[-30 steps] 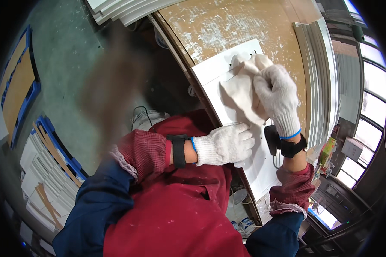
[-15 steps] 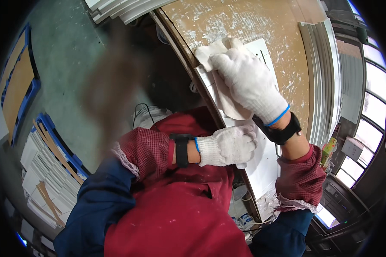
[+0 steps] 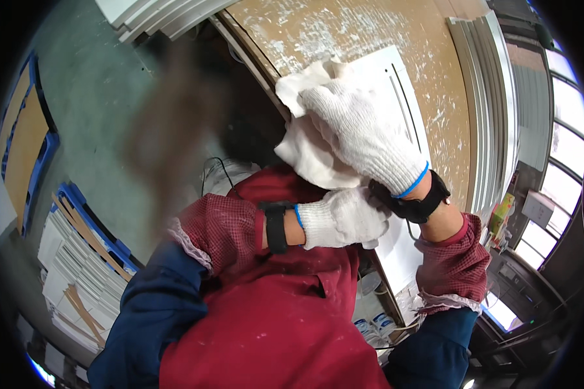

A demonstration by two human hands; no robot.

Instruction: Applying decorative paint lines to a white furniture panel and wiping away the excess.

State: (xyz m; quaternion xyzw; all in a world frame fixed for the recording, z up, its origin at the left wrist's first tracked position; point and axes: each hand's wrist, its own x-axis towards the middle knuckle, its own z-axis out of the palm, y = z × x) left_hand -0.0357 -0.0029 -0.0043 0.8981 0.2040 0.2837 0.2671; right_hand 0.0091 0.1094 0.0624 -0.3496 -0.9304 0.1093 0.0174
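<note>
A white panel (image 3: 396,259) with a dark, narrow slot near its far right edge lies along the near edge of the brown workbench. My right hand (image 3: 363,129), in a white knitted glove with a blue cuff, presses a cream cloth (image 3: 302,149) onto the panel. Its fingers are closed on the cloth, and folds of it hang over the bench edge. My left hand (image 3: 350,219), gloved the same way, is curled around the panel's near edge, just below the right wrist; its fingertips are partly hidden.
Paint-flecked brown board (image 3: 350,26) covers the bench top. White strips (image 3: 490,110) are stacked along its right side, and more white panels (image 3: 169,13) stand at upper left. Blue pallets (image 3: 97,220) with boards sit on the green floor. A blurred brown shape (image 3: 175,123) blocks part of the view.
My right hand has slid slightly left with the cloth, which now bulges further over the bench edge. More of the slot shows. My left hand stays at the panel edge.
</note>
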